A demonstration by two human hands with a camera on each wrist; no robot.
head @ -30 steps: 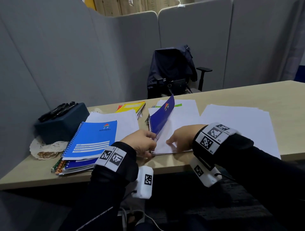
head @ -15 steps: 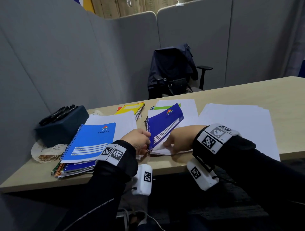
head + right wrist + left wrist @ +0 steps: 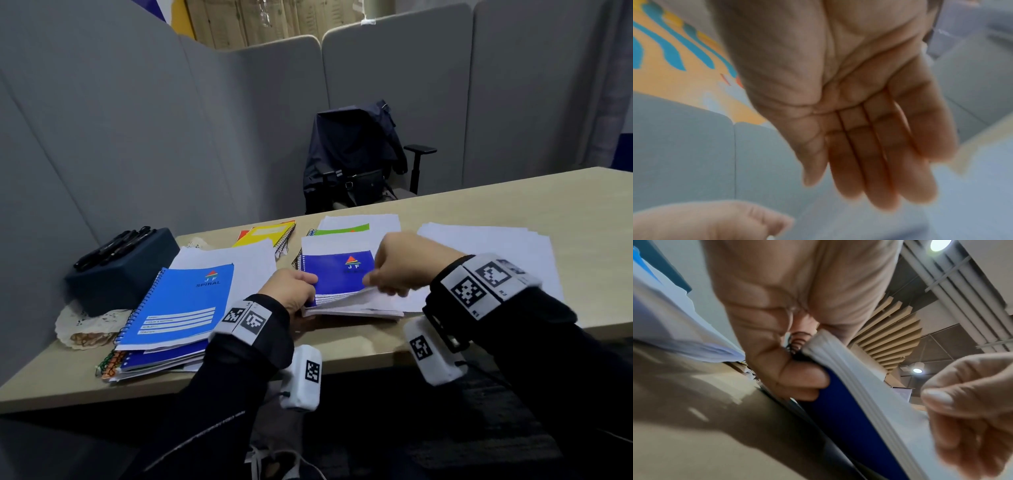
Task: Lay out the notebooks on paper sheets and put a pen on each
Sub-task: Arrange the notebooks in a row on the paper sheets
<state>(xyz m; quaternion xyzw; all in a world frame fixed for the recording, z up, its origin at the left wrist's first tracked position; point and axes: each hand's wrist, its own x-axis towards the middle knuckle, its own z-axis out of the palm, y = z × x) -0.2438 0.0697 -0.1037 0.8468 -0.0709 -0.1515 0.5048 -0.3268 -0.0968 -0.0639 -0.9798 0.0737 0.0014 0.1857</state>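
Note:
A dark blue spiral notebook (image 3: 337, 274) lies on a white paper sheet (image 3: 352, 243) at the middle of the desk, cover closed. My left hand (image 3: 294, 291) grips its near left corner by the spiral, thumb on the cover (image 3: 849, 418) and fingers (image 3: 797, 379) underneath, and the near edge is raised a little. My right hand (image 3: 394, 277) hovers over the notebook's right edge with straight, relaxed fingers (image 3: 869, 162) and holds nothing. Black pens (image 3: 113, 246) lie on a dark box (image 3: 120, 274) at the left.
A light blue notebook (image 3: 185, 305) tops a stack of notebooks and paper at the near left. A yellow notebook (image 3: 267, 233) and a green one (image 3: 342, 229) lie farther back. Loose white sheets (image 3: 486, 253) cover the right. Behind the desk stands a chair (image 3: 356, 154) with a jacket, and grey partitions enclose it.
The dark blue notebook's cover, raised a second ago, has dropped closed. My right hand has lifted off the pages and moved right. My left hand stays at the near left corner.

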